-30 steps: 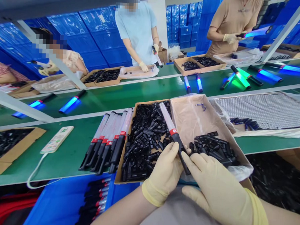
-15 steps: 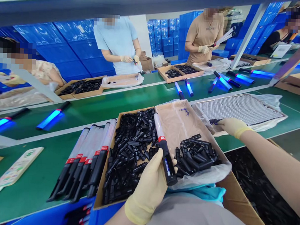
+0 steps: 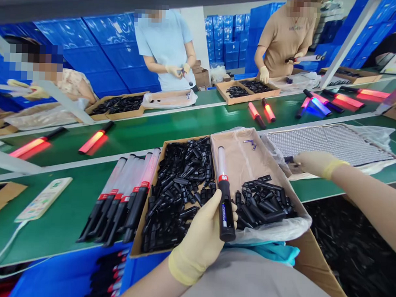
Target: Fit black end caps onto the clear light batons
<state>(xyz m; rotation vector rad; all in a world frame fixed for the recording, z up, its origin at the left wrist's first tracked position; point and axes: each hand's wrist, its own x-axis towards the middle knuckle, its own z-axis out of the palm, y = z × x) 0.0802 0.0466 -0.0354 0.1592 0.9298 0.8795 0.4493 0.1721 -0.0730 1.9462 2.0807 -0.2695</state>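
Observation:
My left hand (image 3: 198,239), in a pale glove, is closed round the black handle of a light baton (image 3: 226,206). The baton stands tilted up, with a clear tube, a red band and a blue-marked strip in its handle. My right hand (image 3: 314,163), also gloved, reaches to the near left corner of a tray of tightly packed silvery pieces (image 3: 337,142). Its fingers are pressed together at a small dark piece (image 3: 288,159); whether they grip it I cannot tell. Below the baton lie black plastic parts (image 3: 264,200) in a lined box (image 3: 233,143).
A carton of small black parts (image 3: 180,191) stands left of the lined box. Several unlit batons (image 3: 121,202) lie beside it, near a power strip (image 3: 45,199). Lit batons (image 3: 96,138) lie on the green belt (image 3: 173,121). Co-workers (image 3: 165,47) work across it. A white post (image 3: 349,45) rises at right.
The lit batons have turned from blue to mostly red. The view has shifted slightly. My left hand still holds the baton; my right hand stays at the tray's corner.

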